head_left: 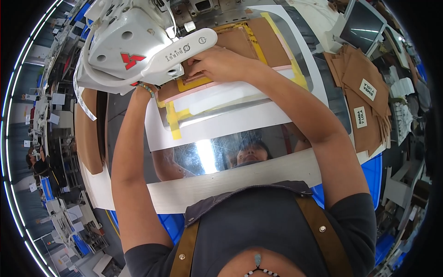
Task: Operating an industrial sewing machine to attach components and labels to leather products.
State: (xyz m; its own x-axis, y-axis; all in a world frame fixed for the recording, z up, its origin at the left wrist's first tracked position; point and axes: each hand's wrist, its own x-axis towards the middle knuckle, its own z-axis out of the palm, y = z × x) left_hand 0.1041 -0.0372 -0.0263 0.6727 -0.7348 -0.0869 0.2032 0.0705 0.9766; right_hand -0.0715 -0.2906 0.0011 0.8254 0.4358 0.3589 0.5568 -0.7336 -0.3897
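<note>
At the white sewing machine head (113, 55), my right hand (219, 63) reaches under the side lever, its bent fingers apart and resting on the framed workpiece, tips partly hidden. My left hand (146, 88) disappears behind the machine head; only the wrist with a beaded bracelet shows, so its fingers are hidden. Beneath both lies a template (282, 76) with yellow tape, pink strips and a white backing sheet, holding brown panels (270, 41). A shiny metal plate (184, 157) along the near side of the white sheet reflects my arms and part of a head.
Stacked brown pieces (369, 113) with white labels lie at the right, below a monitor (362, 25). A long brown piece (90, 134) lies at the left. Blue bins (371, 177) sit under the table edge. Other workstations and a seated person (39, 164) are in the left background.
</note>
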